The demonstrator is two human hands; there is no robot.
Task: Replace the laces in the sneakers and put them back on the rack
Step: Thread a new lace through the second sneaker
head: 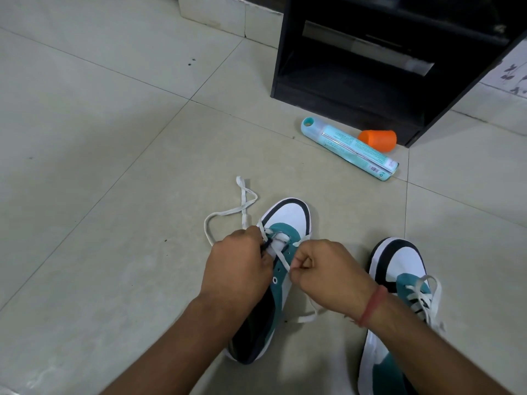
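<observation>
The sneaker [281, 252] lay on the floor between my arms, toe pointing away. My left hand [238, 262] pinched the white lace [228, 213] at the lowest eyelets; my right hand [325, 273] pinched its other end. I judged it best to even both ends before crossing upward, keeping the lace flat.

Pale tiled floor [114, 109] w/ dark grout lines, black cabinet [370, 81] at back, white wall [228, 15] behind
</observation>
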